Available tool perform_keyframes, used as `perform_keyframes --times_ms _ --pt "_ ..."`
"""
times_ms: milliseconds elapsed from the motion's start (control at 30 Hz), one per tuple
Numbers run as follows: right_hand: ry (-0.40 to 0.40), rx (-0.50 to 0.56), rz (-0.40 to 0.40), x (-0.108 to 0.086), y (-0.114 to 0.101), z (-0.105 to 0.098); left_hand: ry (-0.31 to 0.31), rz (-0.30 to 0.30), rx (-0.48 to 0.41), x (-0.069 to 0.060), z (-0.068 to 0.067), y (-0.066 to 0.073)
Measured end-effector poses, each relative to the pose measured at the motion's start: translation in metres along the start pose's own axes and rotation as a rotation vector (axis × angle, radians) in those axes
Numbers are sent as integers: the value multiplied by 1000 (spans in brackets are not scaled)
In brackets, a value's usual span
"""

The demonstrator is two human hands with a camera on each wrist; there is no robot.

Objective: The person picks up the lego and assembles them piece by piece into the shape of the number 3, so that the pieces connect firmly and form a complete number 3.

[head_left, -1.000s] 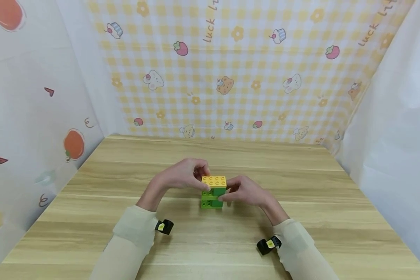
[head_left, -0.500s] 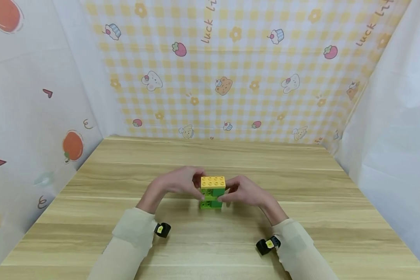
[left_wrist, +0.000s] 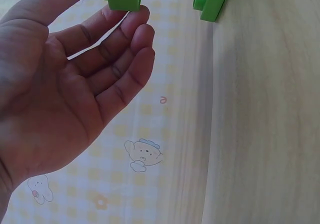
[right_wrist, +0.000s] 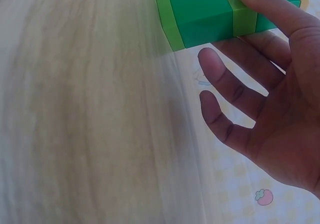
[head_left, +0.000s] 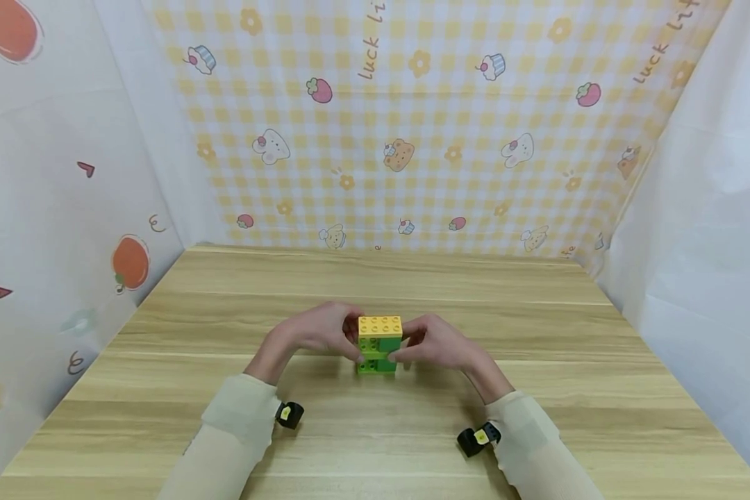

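A small tower of toy building bricks stands upright on the wooden table, with a yellow brick on top. Beneath it, dark green bricks alternate with a light green middle brick and a light green bottom brick. My left hand pinches the left end of the middle brick between thumb and fingers, its other fingers loosely bent behind. From the other side, my right hand grips the same brick, thumb in front. The tower's far side is hidden.
The wooden table runs back to a checked cloth backdrop. White cloth walls close in the sides. A black wrist camera sits below the left sleeve, another black camera below the right.
My left thumb and fingers have slid down from the yellow top brick to the light green middle brick. The right hand and the tower stay nearly where they were.
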State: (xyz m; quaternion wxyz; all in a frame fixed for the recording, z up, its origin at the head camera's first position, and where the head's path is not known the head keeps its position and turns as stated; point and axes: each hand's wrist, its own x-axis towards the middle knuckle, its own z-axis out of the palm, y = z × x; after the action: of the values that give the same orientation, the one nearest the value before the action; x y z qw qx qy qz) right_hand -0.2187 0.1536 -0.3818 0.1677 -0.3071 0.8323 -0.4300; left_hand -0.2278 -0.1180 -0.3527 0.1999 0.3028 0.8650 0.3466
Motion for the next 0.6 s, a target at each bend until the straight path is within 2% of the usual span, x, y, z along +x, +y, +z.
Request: perform_keyframes --times_ms 167,400,600 --pt "8 -17 -4 1 0 2 23 -4 -5 -1 0 -2" --pt "49 -24 2 6 1 4 55 -2 -72 -3 -2 -6" --pt "83 68 21 8 3 6 82 8 -96 -2 -5 -10"
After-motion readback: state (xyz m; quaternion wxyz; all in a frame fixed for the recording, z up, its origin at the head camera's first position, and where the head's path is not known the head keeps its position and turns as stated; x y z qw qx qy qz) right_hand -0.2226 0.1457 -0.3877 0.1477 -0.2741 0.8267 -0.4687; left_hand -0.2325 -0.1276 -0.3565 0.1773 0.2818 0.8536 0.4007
